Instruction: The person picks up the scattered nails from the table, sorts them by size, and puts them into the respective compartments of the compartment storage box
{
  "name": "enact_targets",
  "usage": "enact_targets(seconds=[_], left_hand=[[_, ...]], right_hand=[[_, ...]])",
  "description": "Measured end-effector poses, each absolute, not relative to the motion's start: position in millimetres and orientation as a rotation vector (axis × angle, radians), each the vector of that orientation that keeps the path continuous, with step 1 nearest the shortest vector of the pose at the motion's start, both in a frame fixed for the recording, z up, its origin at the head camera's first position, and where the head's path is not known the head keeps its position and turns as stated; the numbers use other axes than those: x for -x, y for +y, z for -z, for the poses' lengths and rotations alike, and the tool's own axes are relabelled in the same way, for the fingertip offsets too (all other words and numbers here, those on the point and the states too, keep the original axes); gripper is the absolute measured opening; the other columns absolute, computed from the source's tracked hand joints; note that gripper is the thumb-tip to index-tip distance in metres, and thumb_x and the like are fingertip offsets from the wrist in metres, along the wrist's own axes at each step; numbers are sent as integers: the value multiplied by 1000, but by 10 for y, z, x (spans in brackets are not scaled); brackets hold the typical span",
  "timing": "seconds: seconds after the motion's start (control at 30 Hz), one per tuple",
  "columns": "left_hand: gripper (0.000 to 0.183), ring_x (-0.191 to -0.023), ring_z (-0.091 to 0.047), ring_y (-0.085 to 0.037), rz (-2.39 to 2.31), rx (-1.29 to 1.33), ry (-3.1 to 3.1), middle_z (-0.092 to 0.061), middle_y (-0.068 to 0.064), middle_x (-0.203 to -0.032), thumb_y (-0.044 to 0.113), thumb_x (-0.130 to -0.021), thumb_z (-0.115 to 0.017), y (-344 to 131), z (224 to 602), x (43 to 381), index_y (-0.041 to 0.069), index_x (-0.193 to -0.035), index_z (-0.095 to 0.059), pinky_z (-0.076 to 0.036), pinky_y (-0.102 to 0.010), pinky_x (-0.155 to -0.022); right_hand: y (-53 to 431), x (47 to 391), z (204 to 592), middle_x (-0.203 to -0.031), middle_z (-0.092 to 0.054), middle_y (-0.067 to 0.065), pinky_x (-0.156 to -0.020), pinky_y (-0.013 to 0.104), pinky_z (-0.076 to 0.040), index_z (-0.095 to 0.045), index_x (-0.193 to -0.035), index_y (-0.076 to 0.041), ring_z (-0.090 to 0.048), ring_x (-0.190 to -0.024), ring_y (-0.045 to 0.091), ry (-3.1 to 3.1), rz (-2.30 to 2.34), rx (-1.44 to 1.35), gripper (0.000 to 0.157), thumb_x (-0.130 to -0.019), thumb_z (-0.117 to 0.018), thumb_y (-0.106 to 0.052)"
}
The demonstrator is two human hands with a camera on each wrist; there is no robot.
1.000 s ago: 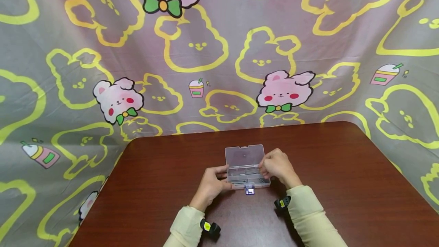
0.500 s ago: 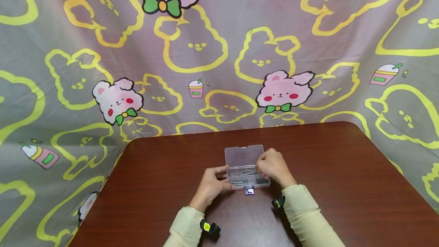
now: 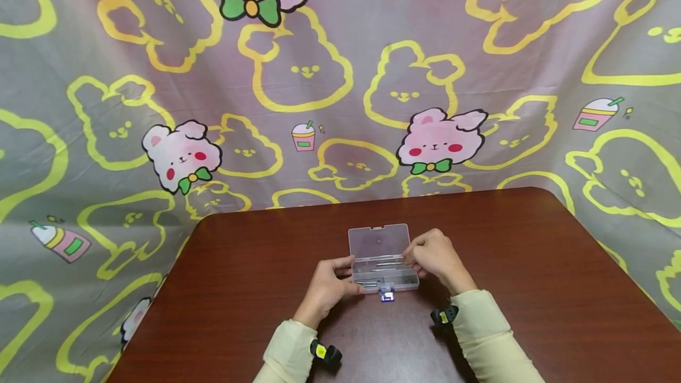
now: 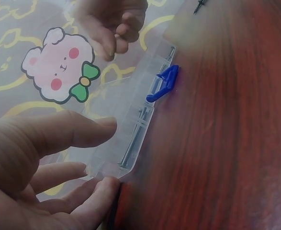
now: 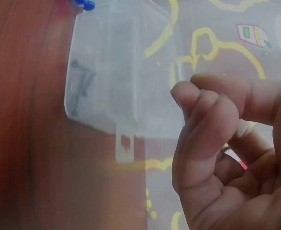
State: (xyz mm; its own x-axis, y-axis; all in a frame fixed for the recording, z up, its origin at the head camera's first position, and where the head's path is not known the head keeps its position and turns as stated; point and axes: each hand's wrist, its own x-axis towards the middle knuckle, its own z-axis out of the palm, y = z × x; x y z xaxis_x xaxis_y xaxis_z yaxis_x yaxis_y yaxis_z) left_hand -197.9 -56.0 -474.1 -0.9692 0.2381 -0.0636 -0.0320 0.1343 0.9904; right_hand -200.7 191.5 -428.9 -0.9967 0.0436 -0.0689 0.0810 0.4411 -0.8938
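A clear plastic box (image 3: 379, 288) stands on the table with its lid (image 3: 379, 242) raised at the back. Its blue latch (image 3: 387, 296) hangs open at the front. Thin metal pieces, like long nails or screws (image 4: 133, 139), lie in the front and rear compartments. My left hand (image 3: 326, 285) grips the box's left end, thumb at the front corner and fingers along the side. At the right end, my right hand (image 3: 433, 256) has curled fingers, with thumb and forefinger close together. Nothing shows between its fingertips (image 5: 185, 96) in the right wrist view.
The brown wooden table (image 3: 255, 265) extends around the box. A patterned cloth (image 3: 340, 87) hangs behind it and at both sides. Black wrist cameras (image 3: 444, 315) sit by both sleeves. A thin dark thing (image 4: 199, 5) shows at the left wrist view's top edge, its kind unclear.
My right hand first shifted slightly left over the box, then drew back right to its end. More of the rear compartment's metal pieces now show. The left hand and box stay put.
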Motion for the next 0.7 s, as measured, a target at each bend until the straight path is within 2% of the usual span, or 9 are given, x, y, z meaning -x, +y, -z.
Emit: enact_targets(seconds=[0.17,0.53,0.7], left_hand=[[81,-95,-69,-29,-1925,-207,2207,-68,-23,-109,-20,-61,-84,-558,4742,1972,-9,-137,-56,-59,-31,-70],[80,-95,-69,-27,-1898,-196,2238,-68,-20,-110,-19,-61,-84,-552,4737,1980,-8,-136,-57,-59,-30,-71],[80,-95,-69,-28,-1903,-195,2230,-68,-21,-109,-19,-61,-84,-551,4734,1976,-8,-136,-57,-59,-31,-71]], right_hand=[[2051,1930,4274,-72,-69,11,-51,34,-55,-77,-86,5,-60,-55,19,2611,1638,-74,10,-82,-68,2],[2247,1790,4319,-63,-64,7,-53,34,-55,-76,-79,3,-58,-56,18,2625,1531,-34,3,-79,-73,2],[2308,1734,4337,-61,-63,4,-51,33,-54,-77,-78,2,-58,-55,17,2649,1476,5,6,-78,-72,4]])
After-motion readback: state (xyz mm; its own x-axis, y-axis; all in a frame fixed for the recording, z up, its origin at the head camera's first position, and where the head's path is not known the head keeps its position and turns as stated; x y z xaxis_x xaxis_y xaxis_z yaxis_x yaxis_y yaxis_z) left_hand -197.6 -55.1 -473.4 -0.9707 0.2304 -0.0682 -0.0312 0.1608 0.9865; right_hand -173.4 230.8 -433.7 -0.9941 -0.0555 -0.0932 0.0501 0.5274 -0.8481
